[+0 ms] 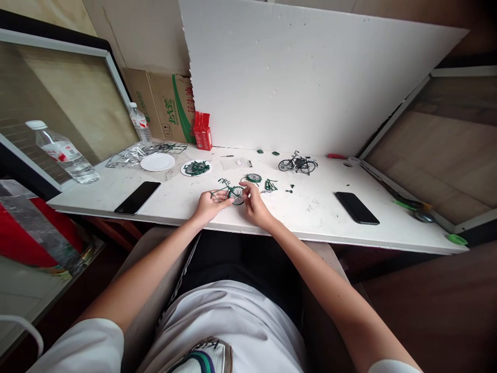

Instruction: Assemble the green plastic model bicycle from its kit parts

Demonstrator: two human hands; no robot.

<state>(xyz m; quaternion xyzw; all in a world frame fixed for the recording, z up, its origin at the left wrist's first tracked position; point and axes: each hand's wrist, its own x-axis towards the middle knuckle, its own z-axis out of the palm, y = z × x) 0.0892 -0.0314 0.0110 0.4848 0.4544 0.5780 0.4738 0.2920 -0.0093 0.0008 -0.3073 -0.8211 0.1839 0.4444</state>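
Between my two hands, near the table's front edge, is a small green model bicycle [237, 196] with one spoked wheel and handlebars showing. My left hand [213, 206] is closed around its frame side. The fingers of my right hand [254, 204] pinch at the wheel's right rim. Just behind them lies a loose green wheel [253, 177], and to its right sits a green frame piece [271, 185]. Two tiny green parts [290, 189] rest farther right. A finished-looking black model bicycle [298, 164] stands upright behind these.
A white plate of green parts [196, 168] and a white lid-like disc [157, 161] lie to the left. Phones rest at left [138, 197] and right [356, 208]. Water bottles [66, 155], a red box [203, 131] and a carton [163, 106] stand toward the back left.
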